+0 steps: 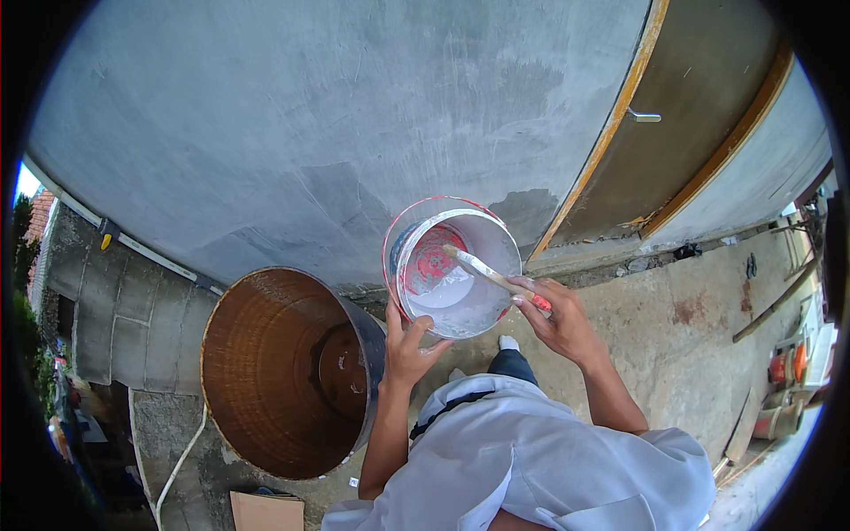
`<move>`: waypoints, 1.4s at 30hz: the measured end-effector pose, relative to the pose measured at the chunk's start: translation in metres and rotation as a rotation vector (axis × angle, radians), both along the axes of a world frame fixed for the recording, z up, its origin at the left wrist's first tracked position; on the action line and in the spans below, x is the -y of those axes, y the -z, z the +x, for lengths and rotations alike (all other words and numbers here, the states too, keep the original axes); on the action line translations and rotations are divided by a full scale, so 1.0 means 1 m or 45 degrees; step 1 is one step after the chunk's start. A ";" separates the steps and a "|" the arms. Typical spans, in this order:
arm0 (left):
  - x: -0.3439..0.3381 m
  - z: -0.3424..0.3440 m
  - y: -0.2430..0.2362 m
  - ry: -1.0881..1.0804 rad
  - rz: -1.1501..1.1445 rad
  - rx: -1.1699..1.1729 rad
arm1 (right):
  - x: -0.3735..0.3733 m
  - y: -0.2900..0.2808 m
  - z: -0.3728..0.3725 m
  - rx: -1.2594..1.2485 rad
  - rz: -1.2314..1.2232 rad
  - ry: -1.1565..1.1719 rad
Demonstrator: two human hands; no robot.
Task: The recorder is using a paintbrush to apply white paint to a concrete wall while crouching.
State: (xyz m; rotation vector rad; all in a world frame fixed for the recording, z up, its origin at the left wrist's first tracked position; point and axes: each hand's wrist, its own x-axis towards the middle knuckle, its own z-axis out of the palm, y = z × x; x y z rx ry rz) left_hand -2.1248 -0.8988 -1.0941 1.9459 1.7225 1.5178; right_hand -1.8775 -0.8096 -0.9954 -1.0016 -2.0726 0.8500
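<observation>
My left hand (408, 352) grips the near left side of a paint bucket (500, 252), thumb at the rim. The bucket tilts, its mouth facing me, with a red wire handle looped over its far side. White paint (450, 290) pools low inside, and a red and grey patch shows on the bottom. In my right hand (558, 320) is a paintbrush (485, 271) with a red-ended handle, smeared white. The brush's head reaches into the bucket, over the red patch. Whether the bristles touch the inside I cannot tell.
A large rusty drum (266, 372) stands open at my left. Ahead rises a grey wall (336, 115), with a brown door (686, 106) to its right. A wooden pole (779, 301) and several buckets (777, 421) are at the far right. Cardboard (266, 511) lies near the drum.
</observation>
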 end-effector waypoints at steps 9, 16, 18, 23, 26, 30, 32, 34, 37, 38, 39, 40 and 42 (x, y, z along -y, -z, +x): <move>0.003 0.003 0.003 0.017 -0.041 -0.017 | 0.006 0.025 -0.003 0.078 0.021 -0.049; 0.003 0.001 0.004 0.010 -0.055 0.011 | 0.007 0.023 -0.003 0.038 -0.043 -0.030; 0.000 0.001 0.003 0.017 -0.052 -0.019 | 0.005 0.023 -0.004 0.109 -0.092 -0.031; 0.001 -0.003 0.010 0.012 -0.083 0.015 | 0.007 0.037 -0.004 0.067 -0.005 -0.031; 0.004 -0.004 0.015 0.002 -0.070 -0.026 | 0.007 0.040 -0.005 0.126 0.020 -0.065; 0.011 -0.006 0.018 -0.018 -0.147 0.062 | 0.007 0.049 -0.005 0.167 0.039 -0.126; 0.013 -0.006 0.023 -0.018 -0.114 0.028 | 0.011 0.054 -0.008 0.106 0.068 -0.095; 0.017 -0.006 0.025 -0.062 -0.140 -0.026 | 0.010 0.055 -0.010 0.117 0.023 -0.113; 0.021 -0.009 0.027 -0.044 -0.160 -0.009 | 0.012 0.062 -0.012 0.167 0.030 -0.142; 0.023 -0.009 0.030 -0.042 -0.188 -0.012 | 0.014 0.065 -0.013 0.160 0.047 -0.148; 0.025 -0.010 0.032 -0.048 -0.188 -0.012 | 0.015 0.068 -0.013 0.164 0.046 -0.172; 0.025 -0.011 0.033 -0.055 -0.171 -0.018 | 0.013 0.068 -0.014 0.167 0.045 -0.196; 0.026 -0.012 0.031 -0.053 -0.204 0.002 | 0.013 0.062 -0.017 0.211 -0.014 -0.208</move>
